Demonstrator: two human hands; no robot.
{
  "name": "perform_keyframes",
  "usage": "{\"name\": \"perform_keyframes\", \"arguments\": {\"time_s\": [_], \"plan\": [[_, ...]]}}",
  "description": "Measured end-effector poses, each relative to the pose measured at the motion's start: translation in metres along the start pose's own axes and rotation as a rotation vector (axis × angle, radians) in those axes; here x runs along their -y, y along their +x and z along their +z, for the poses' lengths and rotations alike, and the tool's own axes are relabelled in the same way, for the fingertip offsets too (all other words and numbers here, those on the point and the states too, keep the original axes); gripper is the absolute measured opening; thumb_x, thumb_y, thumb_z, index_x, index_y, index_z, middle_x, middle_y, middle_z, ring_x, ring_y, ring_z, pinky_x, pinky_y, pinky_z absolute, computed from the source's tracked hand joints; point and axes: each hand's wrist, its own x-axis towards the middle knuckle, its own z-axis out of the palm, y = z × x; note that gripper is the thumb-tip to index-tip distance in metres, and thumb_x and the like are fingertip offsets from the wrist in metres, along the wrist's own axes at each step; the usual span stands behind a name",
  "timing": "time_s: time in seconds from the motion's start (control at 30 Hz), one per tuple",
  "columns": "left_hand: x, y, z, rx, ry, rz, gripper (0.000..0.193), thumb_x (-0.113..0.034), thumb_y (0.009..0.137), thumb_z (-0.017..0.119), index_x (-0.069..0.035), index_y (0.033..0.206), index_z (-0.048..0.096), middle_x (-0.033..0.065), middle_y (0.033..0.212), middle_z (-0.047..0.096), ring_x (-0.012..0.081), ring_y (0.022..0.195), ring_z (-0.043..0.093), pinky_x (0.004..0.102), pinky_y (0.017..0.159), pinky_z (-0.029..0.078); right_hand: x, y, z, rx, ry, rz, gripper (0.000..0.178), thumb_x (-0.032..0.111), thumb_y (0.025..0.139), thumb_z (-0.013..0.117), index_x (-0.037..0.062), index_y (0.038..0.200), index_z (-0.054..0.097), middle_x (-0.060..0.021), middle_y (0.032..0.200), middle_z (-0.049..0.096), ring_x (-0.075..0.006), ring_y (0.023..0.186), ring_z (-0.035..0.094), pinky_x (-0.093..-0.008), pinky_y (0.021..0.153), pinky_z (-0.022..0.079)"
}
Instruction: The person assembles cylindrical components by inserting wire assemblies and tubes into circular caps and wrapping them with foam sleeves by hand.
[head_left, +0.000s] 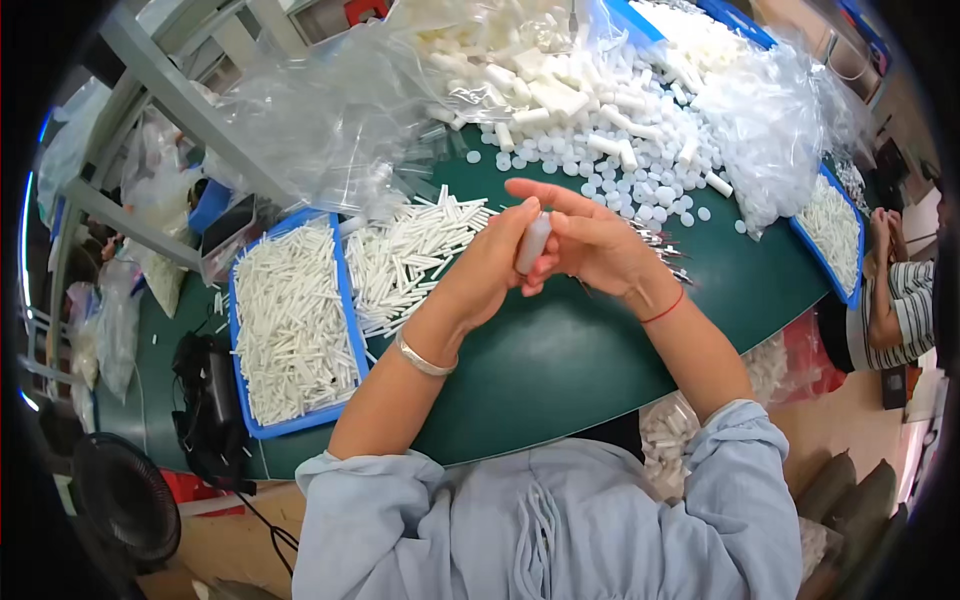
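Between my two hands, above the green table, is a small whitish translucent tube (534, 244), standing nearly upright with a slight tilt. My left hand (497, 248) is closed around it, thumb along its upper side. From the other side my right hand (603, 245) grips the tube too, thumb against its upper right and index finger stretched out beyond it. Fingertips overlap below the tube, so I cannot tell exactly which belong to which hand. Behind my right wrist lie several thin dark-tipped parts (668, 250), partly hidden.
A blue tray (352, 340) full of short white sticks stands left, beside a loose stick pile (415, 255). Translucent round caps (570, 155) and white cylinders (628, 155) spread behind, among plastic bags (765, 125). At right, another person (890, 290) sits near a second blue tray (840, 275).
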Motion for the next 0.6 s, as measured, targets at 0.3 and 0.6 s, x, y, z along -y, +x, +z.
{"name": "perform_keyframes", "arguments": {"time_s": [0.3,0.6], "plan": [[-0.008,-0.025,0.025,0.120,-0.481,-0.062,0.054,-0.049,0.103,0.017,-0.007,0.100,0.051,0.0188,0.091,0.067,0.0348,0.096,0.066,0.0408,0.076,0.055,0.035,-0.042,0.039,-0.070,-1.142,-0.322,0.078,0.021,0.075,0.078,0.0014,0.141,0.041,-0.0121,0.134,0.052,-0.0222,0.120,0.053,-0.0365,0.103,0.040],[0.034,-0.025,0.070,0.195,-0.597,-0.214,0.049,-0.044,0.104,0.020,-0.004,0.100,0.049,0.0195,0.090,0.066,0.0304,0.085,0.066,0.0367,0.077,0.055,-0.009,-0.107,0.057,-0.393,-1.341,-0.451,0.064,0.013,0.070,0.073,0.0000,0.129,0.050,-0.0143,0.113,0.058,-0.0267,0.102,0.058,-0.0348,0.089,0.047]]}}
